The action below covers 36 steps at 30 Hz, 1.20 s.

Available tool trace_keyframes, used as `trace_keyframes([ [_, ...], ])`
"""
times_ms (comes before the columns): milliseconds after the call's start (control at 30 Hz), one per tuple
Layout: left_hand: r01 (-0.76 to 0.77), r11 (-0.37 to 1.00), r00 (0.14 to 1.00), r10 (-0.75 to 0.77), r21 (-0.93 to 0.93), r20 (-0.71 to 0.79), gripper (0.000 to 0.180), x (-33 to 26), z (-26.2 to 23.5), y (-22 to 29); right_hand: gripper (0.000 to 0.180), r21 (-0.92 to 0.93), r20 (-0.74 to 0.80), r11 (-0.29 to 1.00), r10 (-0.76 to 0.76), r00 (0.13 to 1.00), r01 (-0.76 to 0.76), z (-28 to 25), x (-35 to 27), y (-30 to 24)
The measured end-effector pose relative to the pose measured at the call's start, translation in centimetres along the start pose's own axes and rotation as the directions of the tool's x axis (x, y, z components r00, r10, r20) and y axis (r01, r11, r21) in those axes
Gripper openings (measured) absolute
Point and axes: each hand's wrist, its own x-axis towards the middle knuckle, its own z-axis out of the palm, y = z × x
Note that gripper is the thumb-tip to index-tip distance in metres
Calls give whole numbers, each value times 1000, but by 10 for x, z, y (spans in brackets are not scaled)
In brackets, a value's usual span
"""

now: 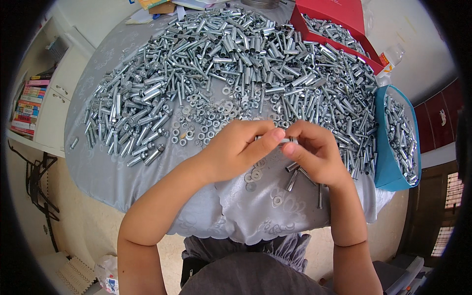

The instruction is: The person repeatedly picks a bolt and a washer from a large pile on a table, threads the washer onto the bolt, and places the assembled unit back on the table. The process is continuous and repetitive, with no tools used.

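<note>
Over the near middle of the table, my hands meet around a small metal bolt (283, 141). Its far end is hidden in my left hand (238, 145), which is closed with thumb and forefinger pinched on it. My right hand (317, 152) is also closed, its thumb and fingers pressed on a small ring-like piece (294, 140) at the bolt's other end; whether it is a nut or a washer I cannot tell. Below lie flat washers (256, 174), a single washer (278, 200) near the table edge, and some loose sleeves and bolts (293, 180).
A big heap of metal sleeves and bolts (236, 44) covers the table's far half. Nuts and washers (211, 118) lie before it, assembled anchor bolts (142, 118) at left. A red box (339, 42) and a blue container (388, 172) hold more metal pieces at right.
</note>
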Motion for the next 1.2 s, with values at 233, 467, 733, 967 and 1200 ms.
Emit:
trace_keyframes([
  [233,-17,1000,999,17,12,44,38,1,0,-1,26,-16,-111,999,-50,993,49,7,1,-6],
  [467,-16,1000,999,15,15,49,40,2,3,-1,19,150,36,988,19,999,-25,-2,1,-2],
  [733,2,1000,997,-4,24,73,32,2,0,-2,23,-54,131,985,171,977,-165,-10,0,-6],
  [967,4,1000,999,-3,-13,41,33,2,2,-1,43,33,-28,992,122,992,-121,3,3,-11],
  [1200,-84,996,996,82,40,46,28,2,5,-11,31,101,-36,926,369,929,-364,-4,1,-9],
])
